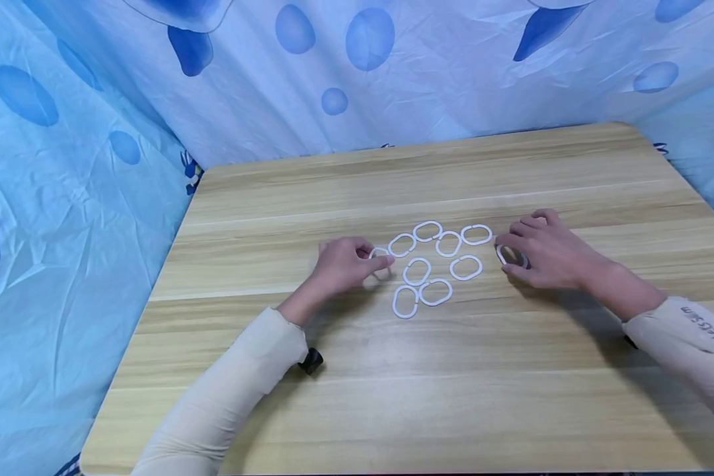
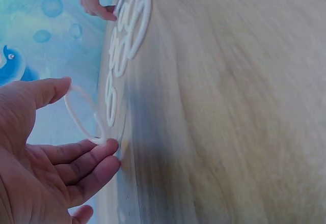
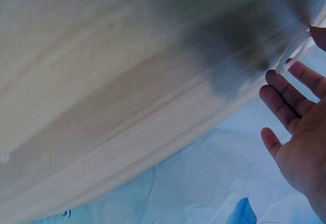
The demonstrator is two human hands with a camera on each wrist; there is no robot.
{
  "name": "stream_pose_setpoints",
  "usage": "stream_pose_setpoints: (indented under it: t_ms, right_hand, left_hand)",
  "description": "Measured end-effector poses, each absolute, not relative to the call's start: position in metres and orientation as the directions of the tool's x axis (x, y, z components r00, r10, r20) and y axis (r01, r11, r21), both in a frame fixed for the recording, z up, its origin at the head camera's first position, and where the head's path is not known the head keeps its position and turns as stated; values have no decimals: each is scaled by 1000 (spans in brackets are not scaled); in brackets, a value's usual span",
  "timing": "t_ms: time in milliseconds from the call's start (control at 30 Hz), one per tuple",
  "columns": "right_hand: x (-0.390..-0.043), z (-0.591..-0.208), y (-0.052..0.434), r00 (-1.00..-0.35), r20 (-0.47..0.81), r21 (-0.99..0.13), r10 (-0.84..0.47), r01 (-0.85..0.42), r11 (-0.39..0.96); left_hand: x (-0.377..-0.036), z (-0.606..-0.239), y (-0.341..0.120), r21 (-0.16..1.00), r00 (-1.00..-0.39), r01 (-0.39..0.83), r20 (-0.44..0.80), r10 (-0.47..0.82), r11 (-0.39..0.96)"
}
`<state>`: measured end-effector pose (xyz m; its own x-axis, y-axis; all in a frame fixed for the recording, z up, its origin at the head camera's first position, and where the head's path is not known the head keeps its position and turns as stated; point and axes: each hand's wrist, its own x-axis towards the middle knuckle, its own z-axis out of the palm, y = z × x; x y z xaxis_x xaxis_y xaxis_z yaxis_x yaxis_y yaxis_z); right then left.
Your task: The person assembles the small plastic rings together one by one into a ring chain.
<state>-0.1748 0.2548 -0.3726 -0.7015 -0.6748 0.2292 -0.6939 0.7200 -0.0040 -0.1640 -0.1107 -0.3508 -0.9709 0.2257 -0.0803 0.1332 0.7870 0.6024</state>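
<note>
My left hand (image 1: pixel 346 263) pinches a white oval shower curtain ring (image 2: pixel 76 119) between its thumb and fingertips, at the left end of a loose group of such rings. In the left wrist view this ring stands on edge between thumb and fingers. On the other side of the group, my right hand (image 1: pixel 547 253) holds another white ring (image 1: pixel 500 255) between thumb and fingers, close over the table. The right wrist view shows part of this ring (image 3: pixel 290 48) at the fingertips. Several more white rings (image 1: pixel 477 244) lie flat between the hands, some touching or overlapping.
A light wood-grain table (image 1: pixel 452 403) fills the area below the hands. Behind it and at its left hangs a blue patterned curtain (image 1: pixel 244 99). A small black object (image 1: pixel 311 361) shows at the left sleeve's cuff.
</note>
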Motion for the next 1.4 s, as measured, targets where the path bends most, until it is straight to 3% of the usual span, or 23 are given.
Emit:
stream_pose_setpoints:
  t_ms: [133,267,500,667,800,1100,1400]
  right_hand:
    - [-177,-370,248,-713,287,-69,-639,-681,729]
    - [-181,-365,236,-728,332,-184,-599,-673,716]
    - [-184,-355,221,-787,335,-418,-518,-616,667]
    - [-187,-353,210,-784,366,-540,-501,-618,572]
    - [-186,-352,201,-817,326,-629,-476,-563,536]
    - [-183,-347,182,-868,233,-770,-438,-440,462]
    - [-183,-343,171,-872,215,-805,-439,-413,426]
  left_hand:
    - [-163,-347,-109,676,-968,29,-165,189,737]
    - [-163,-345,-106,715,-964,-3,-188,188,699]
    - [-162,-342,-102,752,-969,15,-152,195,659]
    - [-161,-340,-100,803,-975,12,-122,184,596]
    - [-160,-340,-97,842,-978,9,-107,182,540]
    - [-158,-340,-91,906,-977,-40,-123,173,422]
    - [-157,-339,-85,931,-966,-90,-168,197,354]
